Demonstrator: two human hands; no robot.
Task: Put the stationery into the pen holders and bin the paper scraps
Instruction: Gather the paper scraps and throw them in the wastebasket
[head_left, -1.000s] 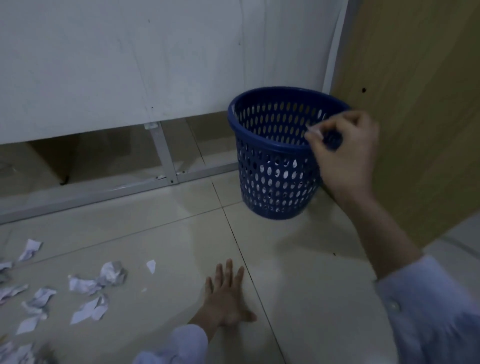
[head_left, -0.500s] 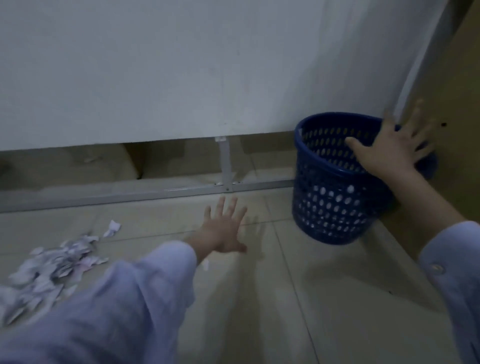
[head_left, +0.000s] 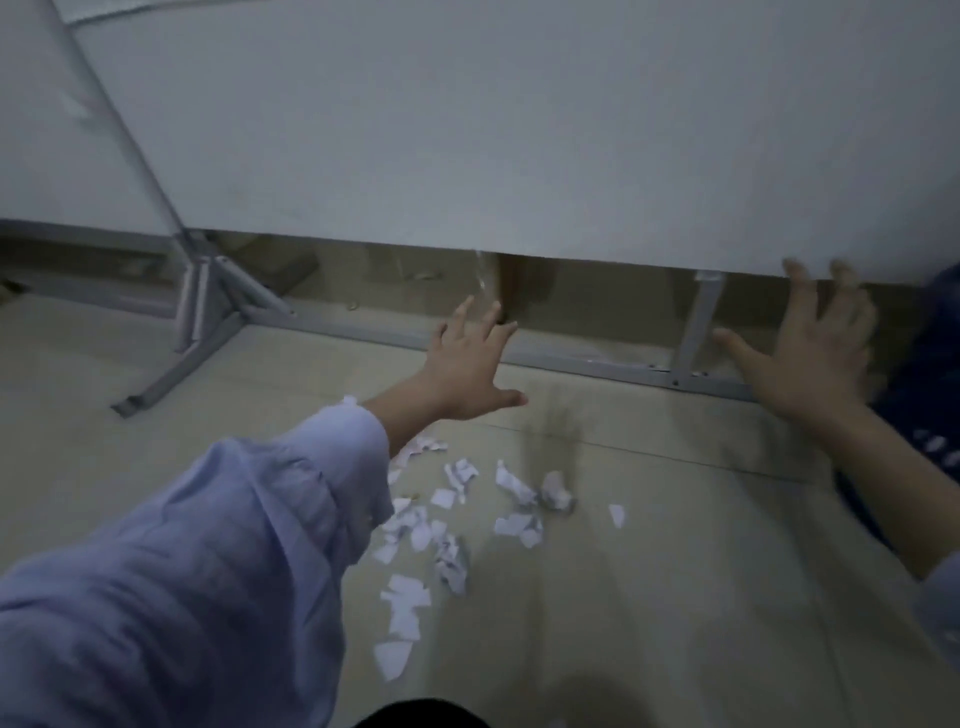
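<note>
Left hand (head_left: 470, 366): spread wide, fingers straight, holding nothing. It is held out past the scraps, near the grey metal frame rail (head_left: 363, 332). Contact with the floor cannot be told.
Right hand (head_left: 808, 358): blurred, fingers splayed and empty, just in front of the bin.
Task item: torn and crumpled white paper scraps (head_left: 511, 525). Some are flat slips and some are wadded lumps, loosely clustered.
Location: on the beige tiled floor (head_left: 675, 597), between the two arms. The cluster runs under the light-blue shirt sleeve (head_left: 208, 545) and lies apart from the bin.
Bin: dark blue perforated plastic basket (head_left: 930, 395), cut off by the right edge of the view, below the white panel (head_left: 519, 130).
Risk, scatter: the scraps look very light, so a dragging sleeve or a fast sweep would probably spread them.
Risk, missed pieces: the flat slips lie flush on the tile and would be hard to pinch. Those under the sleeve could be overlooked.
Risk, bin: it looks light, so a knock from the right hand could tip it.
Stationery: none in view.
</note>
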